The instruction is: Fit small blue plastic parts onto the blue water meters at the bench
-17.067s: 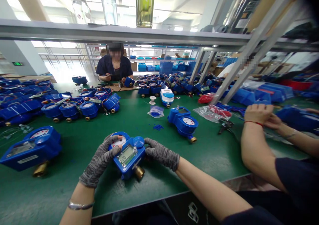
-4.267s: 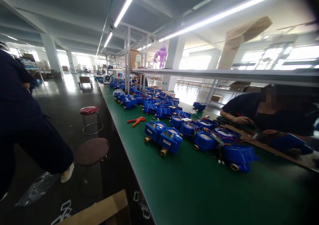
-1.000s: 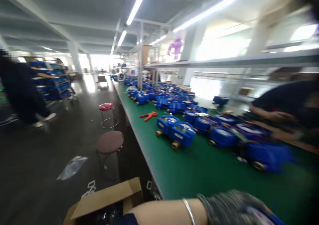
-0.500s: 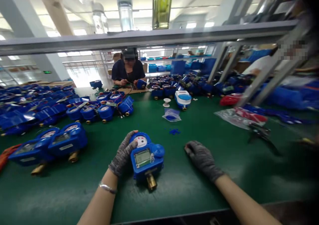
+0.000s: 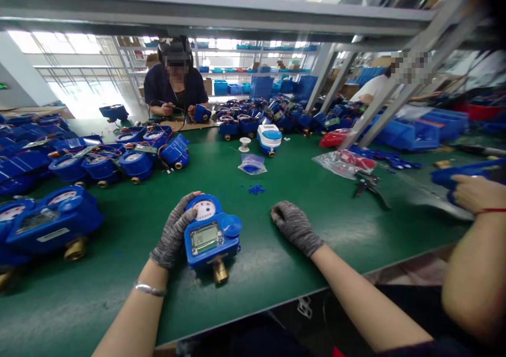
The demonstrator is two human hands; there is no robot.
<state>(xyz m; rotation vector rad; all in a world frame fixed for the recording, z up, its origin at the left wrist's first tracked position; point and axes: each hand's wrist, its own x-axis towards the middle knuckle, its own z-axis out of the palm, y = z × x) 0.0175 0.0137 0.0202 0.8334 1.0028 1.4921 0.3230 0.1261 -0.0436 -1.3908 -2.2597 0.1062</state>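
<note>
A blue water meter [image 5: 211,237] with a white dial, a small screen and a brass fitting lies on the green table [image 5: 276,272] in front of me. My left hand [image 5: 174,231], in a grey knit glove, is wrapped round the meter's left side. My right hand [image 5: 292,226], also gloved, rests knuckles-up on the table to the right of the meter, fingers curled, apart from it; nothing shows in it.
Blue meters [image 5: 51,222] lie at my left, more [image 5: 118,162] further back. A small bag of blue parts [image 5: 252,164], loose blue bits [image 5: 256,189], pliers [image 5: 367,185] and red-part bags [image 5: 343,162] lie ahead. A co-worker's arm [image 5: 474,241] is at right; a person [image 5: 174,88] sits opposite.
My view swung from the aisle on the left back to the table. My left hand set a meter down before me. In the last half second both hands barely shifted.
</note>
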